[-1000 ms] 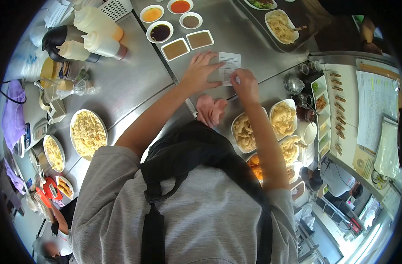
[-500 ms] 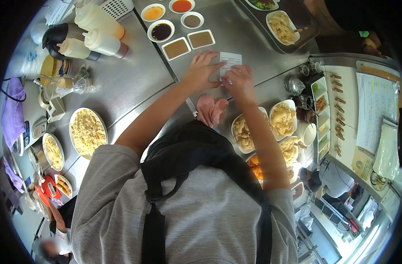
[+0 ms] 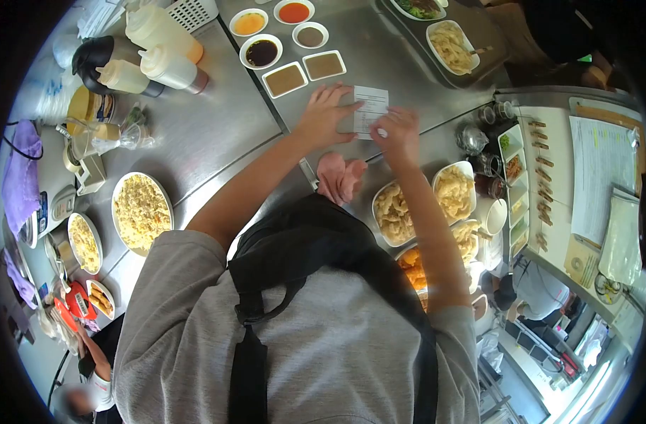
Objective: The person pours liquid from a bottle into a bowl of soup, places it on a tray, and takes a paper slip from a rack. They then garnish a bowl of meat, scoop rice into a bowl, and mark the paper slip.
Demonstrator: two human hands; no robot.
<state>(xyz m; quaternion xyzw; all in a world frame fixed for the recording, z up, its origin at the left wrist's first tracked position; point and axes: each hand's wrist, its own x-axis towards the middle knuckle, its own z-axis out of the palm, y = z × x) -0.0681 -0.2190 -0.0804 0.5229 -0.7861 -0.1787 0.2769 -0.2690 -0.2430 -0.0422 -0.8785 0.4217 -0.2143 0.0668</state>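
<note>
A small printed paper slip (image 3: 370, 106) lies flat on the steel counter. At its left edge, my left hand (image 3: 326, 116) rests with the fingers spread and the fingertips touching the paper. My right hand (image 3: 397, 134) is at the slip's lower right corner, its fingers curled together; whatever they pinch is too small to make out. Beyond the left hand stand two rectangular dishes of brown sauce (image 3: 284, 80) and several round bowls of sauce, among them a dark one (image 3: 259, 51). A crumpled pink cloth (image 3: 340, 177) lies close to my body.
Squeeze bottles (image 3: 172, 68) and a large dish of fried rice (image 3: 141, 214) are on the left. On the right are dishes of pale fried food (image 3: 454, 192) and a condiment rack (image 3: 515, 169). A tray (image 3: 492, 60) sits at the back; other people stand at the edges.
My right hand has moved slightly right and down, off the middle of the slip, uncovering more of its print. My left hand has stayed nearly in place.
</note>
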